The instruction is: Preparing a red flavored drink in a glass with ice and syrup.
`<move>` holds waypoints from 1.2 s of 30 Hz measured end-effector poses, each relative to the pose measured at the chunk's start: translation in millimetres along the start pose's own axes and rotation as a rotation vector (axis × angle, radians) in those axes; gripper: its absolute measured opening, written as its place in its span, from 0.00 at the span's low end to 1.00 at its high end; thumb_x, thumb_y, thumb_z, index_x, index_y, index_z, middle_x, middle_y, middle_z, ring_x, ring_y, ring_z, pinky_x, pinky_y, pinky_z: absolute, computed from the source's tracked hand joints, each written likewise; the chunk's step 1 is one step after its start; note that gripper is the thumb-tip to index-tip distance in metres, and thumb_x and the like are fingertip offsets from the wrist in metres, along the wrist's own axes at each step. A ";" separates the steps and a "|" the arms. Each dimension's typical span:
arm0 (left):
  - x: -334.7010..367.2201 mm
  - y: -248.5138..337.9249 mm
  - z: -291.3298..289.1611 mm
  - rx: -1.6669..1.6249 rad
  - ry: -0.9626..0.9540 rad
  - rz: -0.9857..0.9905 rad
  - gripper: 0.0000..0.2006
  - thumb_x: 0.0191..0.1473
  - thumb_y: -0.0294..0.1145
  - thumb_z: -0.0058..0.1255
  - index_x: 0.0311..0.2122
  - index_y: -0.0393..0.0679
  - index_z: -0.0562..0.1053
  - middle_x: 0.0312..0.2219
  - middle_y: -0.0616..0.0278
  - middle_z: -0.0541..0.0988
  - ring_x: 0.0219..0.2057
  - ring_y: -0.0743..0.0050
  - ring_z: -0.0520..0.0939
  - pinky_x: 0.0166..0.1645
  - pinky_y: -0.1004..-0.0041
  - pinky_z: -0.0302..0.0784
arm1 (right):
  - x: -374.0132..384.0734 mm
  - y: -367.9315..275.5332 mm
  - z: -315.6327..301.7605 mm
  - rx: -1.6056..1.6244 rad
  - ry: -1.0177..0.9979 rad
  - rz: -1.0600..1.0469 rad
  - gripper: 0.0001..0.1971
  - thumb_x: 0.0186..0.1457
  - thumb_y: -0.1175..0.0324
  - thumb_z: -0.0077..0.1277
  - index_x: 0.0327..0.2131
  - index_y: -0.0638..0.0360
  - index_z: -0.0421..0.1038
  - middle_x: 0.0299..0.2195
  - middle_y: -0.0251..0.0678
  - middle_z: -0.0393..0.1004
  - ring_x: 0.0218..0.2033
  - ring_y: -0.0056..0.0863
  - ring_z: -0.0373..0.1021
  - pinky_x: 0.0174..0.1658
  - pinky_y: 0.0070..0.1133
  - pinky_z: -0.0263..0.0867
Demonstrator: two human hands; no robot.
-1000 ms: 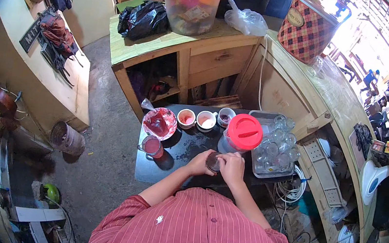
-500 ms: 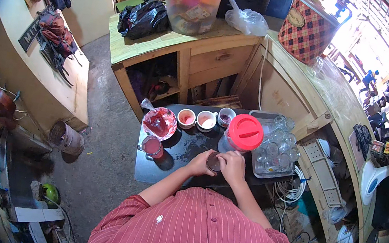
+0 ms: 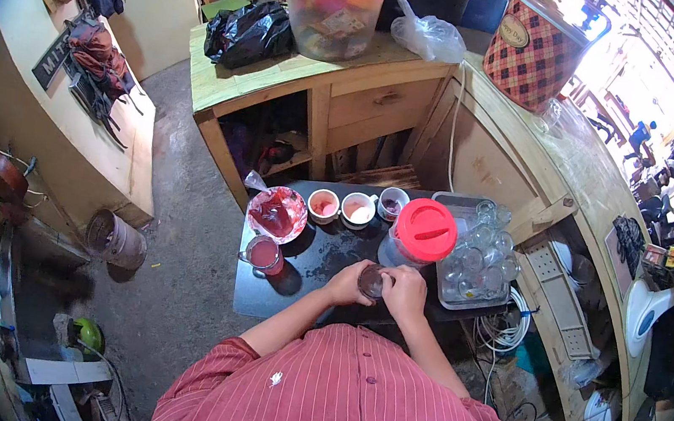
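At the near edge of the dark table (image 3: 331,257), a glass (image 3: 371,281) is held between my two hands. My left hand (image 3: 350,284) wraps round its left side. The fingers of my right hand (image 3: 406,293) are bent in at its rim on the right; their tips are partly hidden. Just beyond my hands stands a clear jug with a red lid (image 3: 425,229). A glass mug of pink-red drink (image 3: 265,255) is to the left. Behind it lies a bowl (image 3: 299,210) with a dark red bag in it.
Two cups (image 3: 323,206) with red residue and a white cup (image 3: 393,203) line the far side. A grey tray (image 3: 461,301) of several empty glasses stands right of the jug. Wooden shelving (image 3: 384,110) bounds the back and right. Coiled white cable (image 3: 511,327) hangs below the tray.
My right hand has shifted slightly at the glass's rim, its fingers drawing in a little. The glass and my left hand stay in place.
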State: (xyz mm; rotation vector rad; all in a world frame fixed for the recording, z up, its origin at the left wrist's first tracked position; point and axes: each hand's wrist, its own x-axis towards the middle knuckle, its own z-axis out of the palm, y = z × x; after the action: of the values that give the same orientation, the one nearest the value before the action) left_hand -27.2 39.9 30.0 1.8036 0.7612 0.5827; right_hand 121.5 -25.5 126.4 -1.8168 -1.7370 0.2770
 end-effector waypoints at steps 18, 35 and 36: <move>1.6 -4.4 0.7 0.013 -0.047 -0.061 0.42 0.24 0.33 0.73 0.50 0.39 0.64 0.44 0.53 0.75 0.48 0.62 0.76 0.53 0.66 0.70 | 4.6 -2.2 -1.6 0.021 -0.120 0.089 0.07 0.48 0.67 0.53 0.28 0.57 0.79 0.29 0.45 0.76 0.30 0.46 0.73 0.36 0.36 0.69; -11.5 1.9 1.5 0.221 0.190 0.044 0.53 0.20 0.47 0.74 0.54 0.35 0.61 0.46 0.47 0.70 0.49 0.51 0.70 0.55 0.62 0.65 | 1.8 -5.4 -2.3 0.075 0.037 0.031 0.07 0.48 0.67 0.54 0.28 0.57 0.79 0.29 0.45 0.76 0.32 0.44 0.72 0.37 0.35 0.68; -13.3 0.1 0.8 0.221 0.193 0.043 0.53 0.20 0.47 0.74 0.54 0.35 0.61 0.46 0.47 0.70 0.49 0.51 0.70 0.55 0.62 0.65 | 1.2 -4.0 -2.9 0.018 -0.045 0.097 0.07 0.48 0.67 0.54 0.29 0.57 0.79 0.28 0.44 0.76 0.32 0.44 0.72 0.37 0.35 0.68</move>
State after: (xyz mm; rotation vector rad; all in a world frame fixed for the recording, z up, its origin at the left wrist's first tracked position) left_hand -35.7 29.6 29.4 1.9896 0.9498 0.7320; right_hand 119.9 -25.3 131.2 -1.8985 -1.6733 0.3740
